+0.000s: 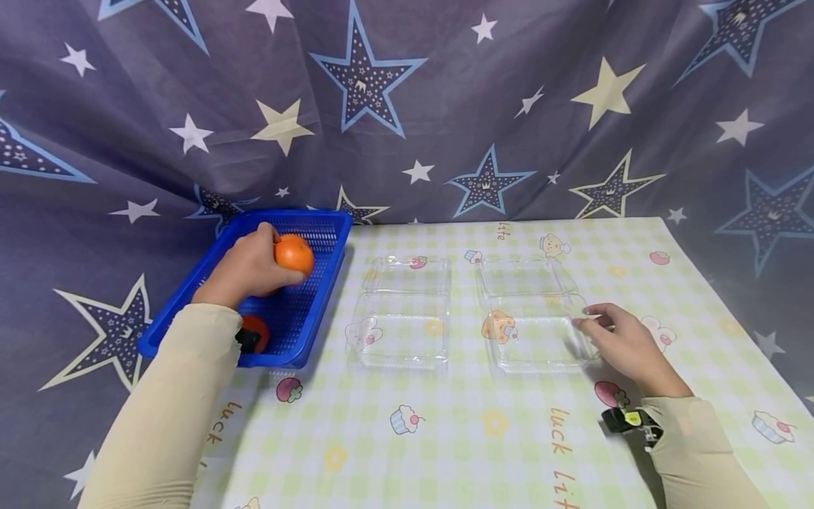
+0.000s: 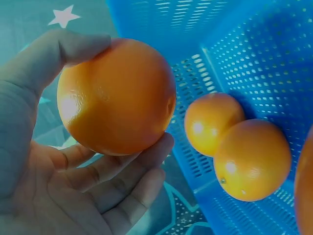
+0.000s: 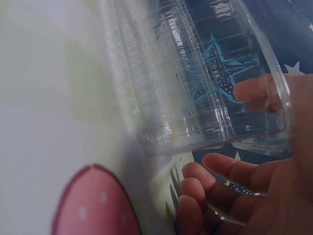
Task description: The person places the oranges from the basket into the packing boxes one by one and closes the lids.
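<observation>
My left hand [image 1: 244, 265] grips an orange [image 1: 295, 255] over the blue plastic basket [image 1: 326, 300], thumb on one side and fingers around the other. Several more oranges [image 2: 252, 159] lie inside the basket in the left wrist view. At the right, my right hand [image 1: 626, 346] holds the side rim of a clear plastic clamshell box [image 1: 540, 346], which lies with its lid folded back. Through the clear wall the right thumb [image 3: 257, 92] shows in the right wrist view, while the other fingers curl outside.
A second clear clamshell box [image 1: 400, 339], also spread flat, sits between the basket and the held box. All stand on a checked tablecloth [image 1: 458, 452] with printed cupcakes and strawberries. A dark star-patterned curtain [image 1: 432, 85] hangs behind the table.
</observation>
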The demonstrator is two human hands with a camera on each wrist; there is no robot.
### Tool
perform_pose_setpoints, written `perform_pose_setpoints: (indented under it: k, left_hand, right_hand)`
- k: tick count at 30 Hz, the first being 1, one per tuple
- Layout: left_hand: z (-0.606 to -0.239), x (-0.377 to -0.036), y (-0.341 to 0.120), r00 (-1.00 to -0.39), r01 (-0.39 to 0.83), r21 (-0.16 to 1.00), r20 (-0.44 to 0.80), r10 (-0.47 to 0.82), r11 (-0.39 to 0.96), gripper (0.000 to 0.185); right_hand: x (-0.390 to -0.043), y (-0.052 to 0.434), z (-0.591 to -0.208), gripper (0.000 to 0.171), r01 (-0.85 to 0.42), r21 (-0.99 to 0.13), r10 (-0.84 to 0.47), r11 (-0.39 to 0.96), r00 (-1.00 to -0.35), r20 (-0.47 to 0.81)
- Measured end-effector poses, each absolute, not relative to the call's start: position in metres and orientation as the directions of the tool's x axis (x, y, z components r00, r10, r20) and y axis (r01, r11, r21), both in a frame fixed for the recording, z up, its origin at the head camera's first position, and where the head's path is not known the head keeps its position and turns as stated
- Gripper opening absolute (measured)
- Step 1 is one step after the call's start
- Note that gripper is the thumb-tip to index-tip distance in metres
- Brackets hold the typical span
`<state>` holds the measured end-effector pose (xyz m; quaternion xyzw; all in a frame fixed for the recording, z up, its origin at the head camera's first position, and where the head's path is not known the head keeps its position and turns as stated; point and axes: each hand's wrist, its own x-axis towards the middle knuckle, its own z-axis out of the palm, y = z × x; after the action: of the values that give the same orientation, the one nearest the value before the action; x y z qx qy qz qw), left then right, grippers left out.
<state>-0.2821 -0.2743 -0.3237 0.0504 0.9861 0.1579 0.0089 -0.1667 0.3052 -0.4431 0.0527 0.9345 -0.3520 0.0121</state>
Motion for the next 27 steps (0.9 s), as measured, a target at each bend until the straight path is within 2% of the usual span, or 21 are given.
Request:
perform_pose_setpoints:
  k: [16,23,27]
  left_hand:
    - [-0.306,-0.262,-0.252,-0.991,0.134,0.335,0.066,0.119,0.932,0.082]
    - [-0.3,-0.247,-0.234,-0.984,0.172,0.396,0.11,0.139,0.902,0.077]
    - [-0.297,-0.239,-0.221,-0.977,0.199,0.397,0.15,0.151,0.896,0.075]
  right_hand:
    - [-0.167,0.306,-0.443,0.062,0.096,-0.641,0.091,0.761,-0.995,-0.04]
    - [-0.166,0.308,-0.443,0.049,0.115,-0.641,0.117,0.759,-0.992,-0.039]
    - [-0.166,0.309,-0.442,0.054,0.129,-0.646,0.127,0.753,-0.991,-0.05]
